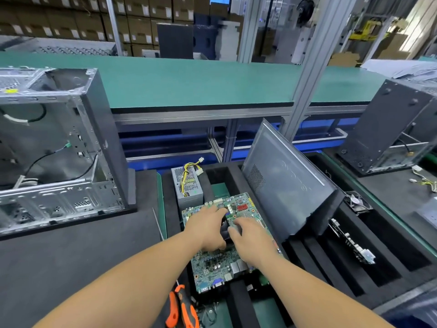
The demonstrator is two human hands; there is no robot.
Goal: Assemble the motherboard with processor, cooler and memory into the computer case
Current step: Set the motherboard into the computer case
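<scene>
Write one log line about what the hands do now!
hands: left hand, right hand on cooler | motherboard: in foam tray | case: empty

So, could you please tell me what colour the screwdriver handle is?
The screwdriver handle is orange and black, seen in the head view.

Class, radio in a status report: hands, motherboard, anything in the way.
Both hands, left and right, on the cooler, grip unclear. Motherboard on the foam tray, not in the case. Side panel leaning alongside.
</scene>
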